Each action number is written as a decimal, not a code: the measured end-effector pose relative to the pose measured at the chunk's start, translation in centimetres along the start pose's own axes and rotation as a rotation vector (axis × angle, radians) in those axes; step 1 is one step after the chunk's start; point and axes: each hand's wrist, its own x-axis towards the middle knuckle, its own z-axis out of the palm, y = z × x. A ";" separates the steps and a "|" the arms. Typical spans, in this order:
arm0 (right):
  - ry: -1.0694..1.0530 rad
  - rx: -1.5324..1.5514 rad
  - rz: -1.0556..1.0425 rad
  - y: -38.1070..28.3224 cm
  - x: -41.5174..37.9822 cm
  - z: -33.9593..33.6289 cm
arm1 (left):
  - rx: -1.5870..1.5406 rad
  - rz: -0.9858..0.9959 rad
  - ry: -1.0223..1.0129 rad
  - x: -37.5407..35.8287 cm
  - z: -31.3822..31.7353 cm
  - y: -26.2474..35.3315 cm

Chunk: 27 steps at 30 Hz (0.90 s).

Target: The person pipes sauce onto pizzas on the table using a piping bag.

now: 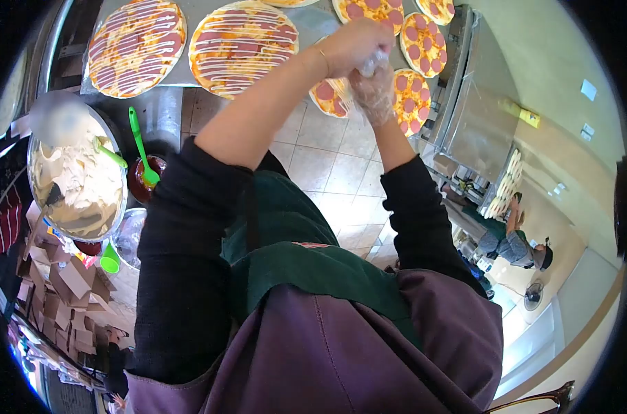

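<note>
My left hand (360, 47), bare, reaches across to the right with its fingers closed on bunched clear plastic (375, 63). Just below it, my right hand (373, 96) wears a thin clear glove and is closed around the same plastic; whether that is a bag is hard to make out. Partly behind my hands lies a pizza (329, 99) with sausage slices and some white streaks. On the left, a large pizza (244, 48) and another large pizza (137, 47) carry white zigzag lines. A pepperoni pizza (411, 103) sits beside my right hand.
A metal bowl (124, 186) of creamy white mix stands at left, next to a red sauce container (160, 164) with a green spatula (138, 134). Cardboard boxes (75, 279) lie below. A metal cabinet (482, 114) stands right; another person (510, 241) works beyond it.
</note>
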 end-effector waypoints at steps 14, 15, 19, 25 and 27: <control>-0.049 0.018 0.069 0.2 -1.4 -0.2 | 0.098 0.137 0.022 -1.1 0.8 -1.1; -0.038 0.063 0.096 0.3 -1.6 -0.3 | 0.149 0.154 0.014 -1.2 1.0 -1.1; 0.007 0.072 0.036 -0.2 -0.1 0.9 | 0.032 0.100 0.004 -0.7 -0.9 -0.6; -0.030 0.081 0.020 -2.2 2.4 2.7 | -0.455 -0.281 0.198 -1.2 -2.9 3.4; -0.085 0.042 0.027 -1.2 1.8 1.9 | -0.441 -0.221 0.148 -1.5 -2.3 3.3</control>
